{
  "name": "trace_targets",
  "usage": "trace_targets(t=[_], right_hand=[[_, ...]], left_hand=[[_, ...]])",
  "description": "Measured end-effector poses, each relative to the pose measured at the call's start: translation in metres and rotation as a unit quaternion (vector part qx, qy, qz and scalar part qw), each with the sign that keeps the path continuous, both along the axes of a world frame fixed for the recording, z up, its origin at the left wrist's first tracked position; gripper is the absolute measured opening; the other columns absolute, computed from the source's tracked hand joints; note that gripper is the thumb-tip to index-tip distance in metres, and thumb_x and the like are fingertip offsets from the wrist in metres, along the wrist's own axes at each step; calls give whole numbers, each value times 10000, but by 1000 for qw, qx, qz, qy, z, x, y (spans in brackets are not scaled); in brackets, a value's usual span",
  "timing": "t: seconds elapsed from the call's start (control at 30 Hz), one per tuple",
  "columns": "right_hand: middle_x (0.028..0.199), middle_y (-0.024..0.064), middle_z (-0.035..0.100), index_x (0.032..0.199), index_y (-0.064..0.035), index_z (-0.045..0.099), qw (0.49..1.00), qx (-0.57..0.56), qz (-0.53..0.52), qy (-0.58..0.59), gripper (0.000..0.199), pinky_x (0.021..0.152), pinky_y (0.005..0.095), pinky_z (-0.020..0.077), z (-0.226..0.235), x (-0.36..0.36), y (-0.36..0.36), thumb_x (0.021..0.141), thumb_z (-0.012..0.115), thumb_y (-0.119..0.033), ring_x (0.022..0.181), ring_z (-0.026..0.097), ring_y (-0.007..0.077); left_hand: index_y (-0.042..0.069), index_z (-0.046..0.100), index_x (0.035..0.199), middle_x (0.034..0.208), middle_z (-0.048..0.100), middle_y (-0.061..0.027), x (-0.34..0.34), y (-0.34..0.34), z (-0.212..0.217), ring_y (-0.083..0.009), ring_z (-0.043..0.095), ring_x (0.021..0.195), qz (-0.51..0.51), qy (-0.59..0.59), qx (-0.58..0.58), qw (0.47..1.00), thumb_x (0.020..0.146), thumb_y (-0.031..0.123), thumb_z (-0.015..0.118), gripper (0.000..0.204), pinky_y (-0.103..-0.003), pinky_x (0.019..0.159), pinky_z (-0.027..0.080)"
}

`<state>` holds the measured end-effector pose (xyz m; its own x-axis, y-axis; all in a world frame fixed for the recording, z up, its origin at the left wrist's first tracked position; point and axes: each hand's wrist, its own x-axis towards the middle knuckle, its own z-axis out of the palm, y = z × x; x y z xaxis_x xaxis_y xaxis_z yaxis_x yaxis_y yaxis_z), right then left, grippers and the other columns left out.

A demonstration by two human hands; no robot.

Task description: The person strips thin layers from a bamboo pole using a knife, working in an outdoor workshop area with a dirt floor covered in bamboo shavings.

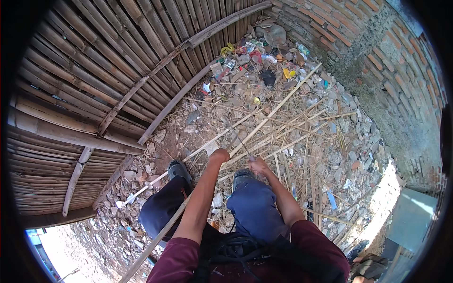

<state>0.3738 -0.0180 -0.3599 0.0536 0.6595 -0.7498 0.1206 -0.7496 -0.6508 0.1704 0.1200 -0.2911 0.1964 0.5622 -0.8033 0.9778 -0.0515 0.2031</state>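
My left hand [219,156] is closed around a long pale bamboo strip [283,102]. The strip slants from the far right, past my left forearm, to the near left. In my right hand [257,165], closed as well, is the handle of a knife with a narrow dark blade [240,142]. Its blade points away and to the left, across or close to the strip; contact cannot be made out. A thinner pale bamboo stick [204,150] lies on the ground left of my hands. Several split bamboo strips [283,134] lie scattered beyond my right hand.
A bamboo slat wall [104,61] curves along the left, and a brick wall [401,75] along the right. Mixed litter [269,59] is heaped in the far corner. Rubble [339,160] covers the ground. At the lower right are another person's shoe [359,248] and a grey panel [411,219].
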Motion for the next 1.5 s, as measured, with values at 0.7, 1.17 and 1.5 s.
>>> trace_targets(t=[0.7, 1.17, 1.5], right_hand=[[1388, 289, 643, 1339, -4, 663, 899, 121, 141, -397, 591, 1090, 479, 514, 48, 75, -109, 885, 740, -373, 1283, 634, 433], [1138, 167, 731, 1218, -92, 730, 599, 503, 372, -500, 505, 1025, 502, 521, 448, -22, -1, 770, 825, -305, 1146, 684, 339], [807, 210, 752, 891, -54, 800, 614, 451, 428, -486, 237, 753, 506, 580, 471, -33, -31, 755, 760, -243, 803, 744, 390]], left_hand=[[33, 542, 1101, 716, 536, -33, -69, -28, 235, -99, 437, 476, 77, -274, -31, 958, 1100, 559, 472, 531, -297, 421, 397], [75, 626, 1246, 785, 663, -204, -172, -166, 352, -364, 700, 761, -134, -296, 260, 909, 1116, 463, 485, 433, -549, 721, 550], [55, 591, 983, 749, 688, -259, -180, -219, 370, -499, 692, 746, -96, -189, 498, 841, 1025, 316, 622, 267, -608, 691, 547]])
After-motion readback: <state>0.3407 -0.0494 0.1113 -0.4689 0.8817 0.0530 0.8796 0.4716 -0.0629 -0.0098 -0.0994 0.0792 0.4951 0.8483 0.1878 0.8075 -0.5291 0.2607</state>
